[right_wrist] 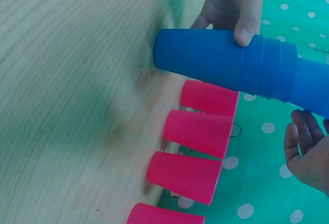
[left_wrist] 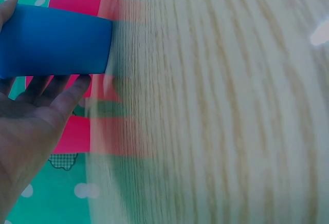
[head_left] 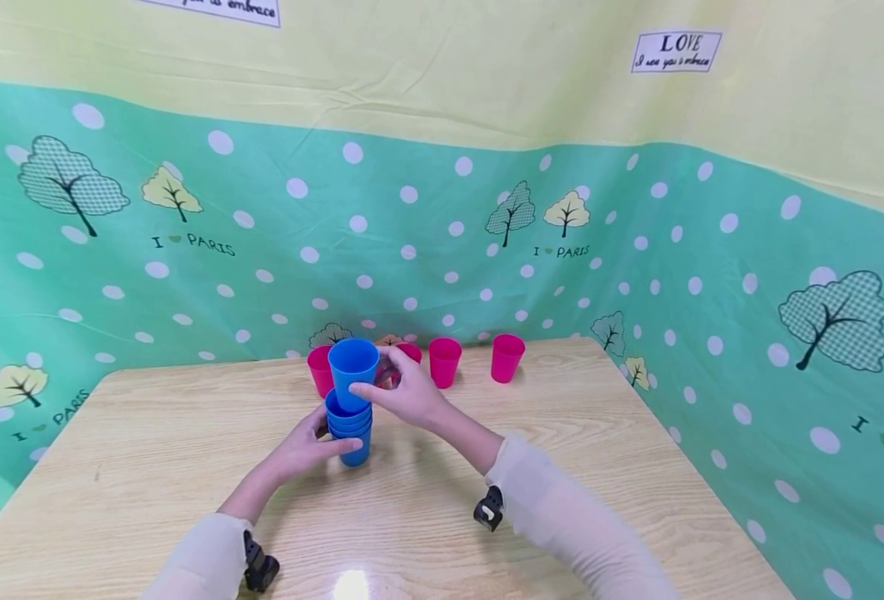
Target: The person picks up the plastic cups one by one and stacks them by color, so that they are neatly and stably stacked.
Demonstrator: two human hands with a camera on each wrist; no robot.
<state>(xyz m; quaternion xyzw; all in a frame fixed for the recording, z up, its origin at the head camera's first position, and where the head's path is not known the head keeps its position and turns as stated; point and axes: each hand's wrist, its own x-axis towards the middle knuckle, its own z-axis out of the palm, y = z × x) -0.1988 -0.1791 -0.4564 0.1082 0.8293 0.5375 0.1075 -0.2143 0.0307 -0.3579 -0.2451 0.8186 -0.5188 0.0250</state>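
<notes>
My left hand (head_left: 302,450) grips a nested stack of blue cups (head_left: 357,454) standing upright on the table, thumb on the near side. Above it, my right hand (head_left: 414,398) holds another blue cup (head_left: 354,360) between thumb and fingers, mouth up. The base of that cup sits within the mouth of the stack. In the right wrist view, the stacked rims (right_wrist: 267,64) lie close together and the upper cup (right_wrist: 312,85) extends from them. The left wrist view has the fingers (left_wrist: 69,93) along the side of the blue stack (left_wrist: 56,41).
Pink cups stand in a row along the table's back edge: one (head_left: 320,372) behind the blue cups, one (head_left: 409,352) partly hidden by my right hand, and others (head_left: 445,363) to the right. A polka-dotted cloth (head_left: 412,217) hangs behind the wooden table (head_left: 187,442).
</notes>
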